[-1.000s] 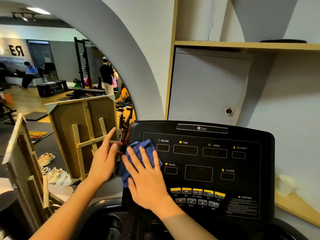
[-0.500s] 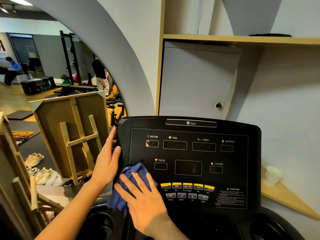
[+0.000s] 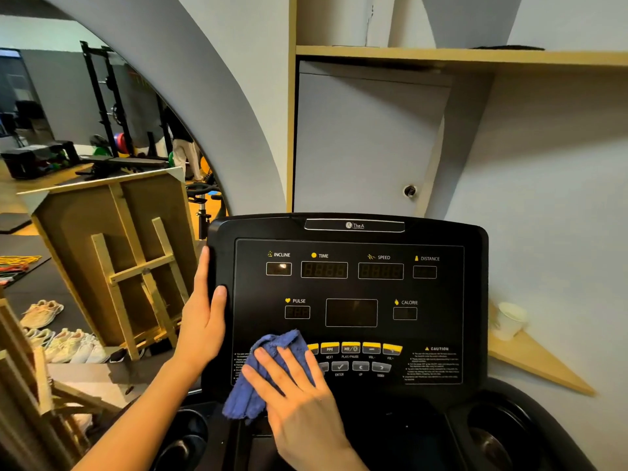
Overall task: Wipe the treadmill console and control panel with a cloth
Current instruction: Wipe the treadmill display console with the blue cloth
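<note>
Blue terry cloth bunched at lower-left corner of black plastic treadmill console, right hand flat on it, fingers spread: pressure for wiping. Left hand clasps console's left edge, thumb on face, likely bracing. Yellow button row on console's lower face probably next.

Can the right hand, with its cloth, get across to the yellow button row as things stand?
Probably yes. The right hand presses the blue cloth flat on the console right beside the yellow buttons, with nothing between. The left hand grips the console's left edge, clear of that path.
</note>
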Demonstrator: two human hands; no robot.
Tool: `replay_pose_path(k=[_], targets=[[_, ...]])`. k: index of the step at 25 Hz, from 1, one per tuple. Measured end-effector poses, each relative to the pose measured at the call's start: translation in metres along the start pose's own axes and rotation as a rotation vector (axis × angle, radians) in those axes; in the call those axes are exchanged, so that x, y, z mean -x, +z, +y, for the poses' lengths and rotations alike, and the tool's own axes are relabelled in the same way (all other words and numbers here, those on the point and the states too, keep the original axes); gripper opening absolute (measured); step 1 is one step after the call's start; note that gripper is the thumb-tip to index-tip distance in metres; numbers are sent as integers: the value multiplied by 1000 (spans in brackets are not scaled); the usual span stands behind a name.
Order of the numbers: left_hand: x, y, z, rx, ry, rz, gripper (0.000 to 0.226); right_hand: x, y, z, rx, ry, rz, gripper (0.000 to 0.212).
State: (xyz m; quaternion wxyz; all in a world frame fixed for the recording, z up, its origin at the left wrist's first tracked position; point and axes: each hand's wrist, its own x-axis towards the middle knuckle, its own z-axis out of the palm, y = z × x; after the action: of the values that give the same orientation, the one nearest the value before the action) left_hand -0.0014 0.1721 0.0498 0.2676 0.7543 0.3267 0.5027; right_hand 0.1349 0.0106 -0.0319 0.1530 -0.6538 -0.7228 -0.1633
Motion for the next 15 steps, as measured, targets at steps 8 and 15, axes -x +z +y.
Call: replay_pose_path(k=[8,15], targets=[[1,-1,5,-31,-5,-1,60,30,4,31,120,88,-27,82],[2,1,11,-37,-21,15,60,53,-1,47,178,202,-63,73]])
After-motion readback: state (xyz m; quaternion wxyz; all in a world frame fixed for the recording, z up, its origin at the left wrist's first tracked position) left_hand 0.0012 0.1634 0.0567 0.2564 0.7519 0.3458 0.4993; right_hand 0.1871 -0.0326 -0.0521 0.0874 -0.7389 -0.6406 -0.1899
